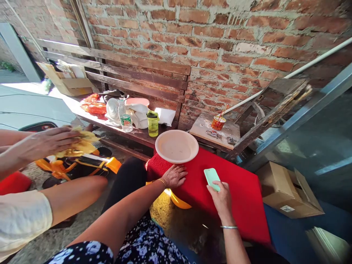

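My right hand (221,196) is closed around the lower end of a mint-green phone (211,176), a flat slab with rounded corners. It is held just over the red cloth (242,198), which covers a low table. My left hand (173,176) lies flat on the near edge of this cloth, fingers stretched out and nothing in them. Just beyond those fingers a pale pink basin (176,146) stands on the far left part of the table. No contents show in it apart from a small speck.
At left, another person's hand (59,139) holds crumpled yellow material (82,143) above an orange-and-black toy vehicle (59,170). A bench (140,137) carries a green bottle (153,124), a water bottle (126,121) and a fan (112,109). A cardboard box (288,190) stands at right.
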The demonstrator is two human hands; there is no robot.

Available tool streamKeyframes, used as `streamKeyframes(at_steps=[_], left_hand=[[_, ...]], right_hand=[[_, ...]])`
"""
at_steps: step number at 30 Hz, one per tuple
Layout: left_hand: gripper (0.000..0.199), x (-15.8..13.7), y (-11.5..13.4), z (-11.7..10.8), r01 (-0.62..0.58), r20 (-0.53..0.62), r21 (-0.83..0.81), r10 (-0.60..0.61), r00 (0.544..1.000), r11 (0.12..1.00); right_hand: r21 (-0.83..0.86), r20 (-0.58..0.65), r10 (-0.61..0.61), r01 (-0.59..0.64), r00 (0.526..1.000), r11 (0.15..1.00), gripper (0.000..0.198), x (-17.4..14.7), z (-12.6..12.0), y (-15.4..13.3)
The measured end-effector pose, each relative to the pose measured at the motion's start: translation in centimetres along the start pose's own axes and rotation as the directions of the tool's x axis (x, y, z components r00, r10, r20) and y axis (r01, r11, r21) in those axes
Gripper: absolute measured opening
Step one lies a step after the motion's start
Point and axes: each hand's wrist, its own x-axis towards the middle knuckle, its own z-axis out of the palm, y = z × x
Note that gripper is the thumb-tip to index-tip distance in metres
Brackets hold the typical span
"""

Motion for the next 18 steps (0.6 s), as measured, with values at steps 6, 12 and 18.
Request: streamKeyframes(at_steps=[6, 12, 18], left_hand=[[0.036, -0.1, 0.0, -0.1, -0.002, 0.001, -0.011, 0.002, 1.0, 1.0], [0.037, -0.2, -0.1, 0.0, 0.004, 0.004, -0.006, -0.004, 1.0, 1.0], [0.036, 0.0, 0.1, 0.0, 0.015, 0.018, -0.012, -0.015, 1.0, 1.0]], right_hand=[[0.02, 0.112, -0.075, 0.073, 0.991, 0.997, 0.028, 0.7, 5.3, -1.3], [-0.105, 0.006, 0.123, -0.121, 0.992, 0.987, 0.041, 2.1, -0.4, 3.1], [-0.261, -0.229, 0.501, -0.549, 0.835, 0.794, 0.063, 0.8, -10.9, 10.3]])
